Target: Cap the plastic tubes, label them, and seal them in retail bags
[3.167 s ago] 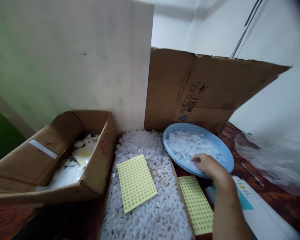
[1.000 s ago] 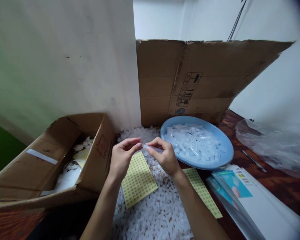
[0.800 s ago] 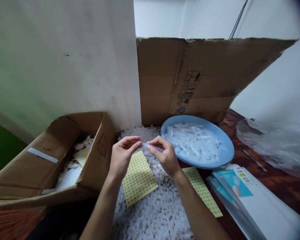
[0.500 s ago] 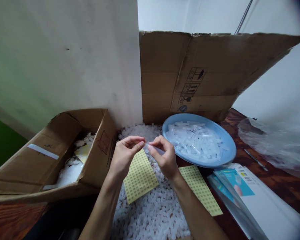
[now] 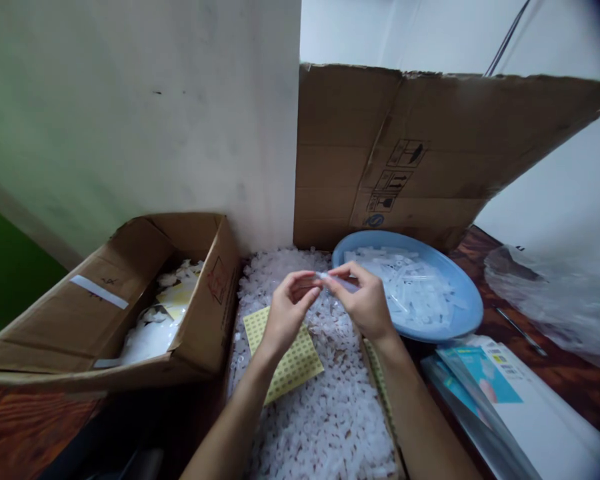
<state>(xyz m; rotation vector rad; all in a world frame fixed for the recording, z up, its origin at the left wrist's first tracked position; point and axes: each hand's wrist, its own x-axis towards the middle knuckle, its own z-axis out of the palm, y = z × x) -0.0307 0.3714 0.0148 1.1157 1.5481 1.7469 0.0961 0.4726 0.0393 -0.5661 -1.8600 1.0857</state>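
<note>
A small translucent plastic tube [image 5: 344,283] is pinched in my right hand [image 5: 367,303], its narrow end pointing left. The fingertips of my left hand [image 5: 291,307] are closed at that end, on the tip of the tube. Both hands are above a wide heap of small white translucent pieces [image 5: 325,413]. On the heap, partly behind my left wrist, lies a yellow sheet with rows of small round dots [image 5: 297,365]. A blue basin [image 5: 463,293] holding many clear tubes is just right of my right hand.
An open cardboard box [image 5: 207,300] with white and yellow scraps stands at the left. A large cardboard panel [image 5: 430,160] leans behind. Printed packets [image 5: 505,380], a thin metal rod [image 5: 520,330] and clear plastic film [image 5: 560,287] lie right. Another dotted sheet [image 5: 377,377] shows beside my right wrist.
Both hands have shifted right over the heap, still together at the tube. The view has turned slightly left, and my right forearm now covers more of the right dotted sheet.
</note>
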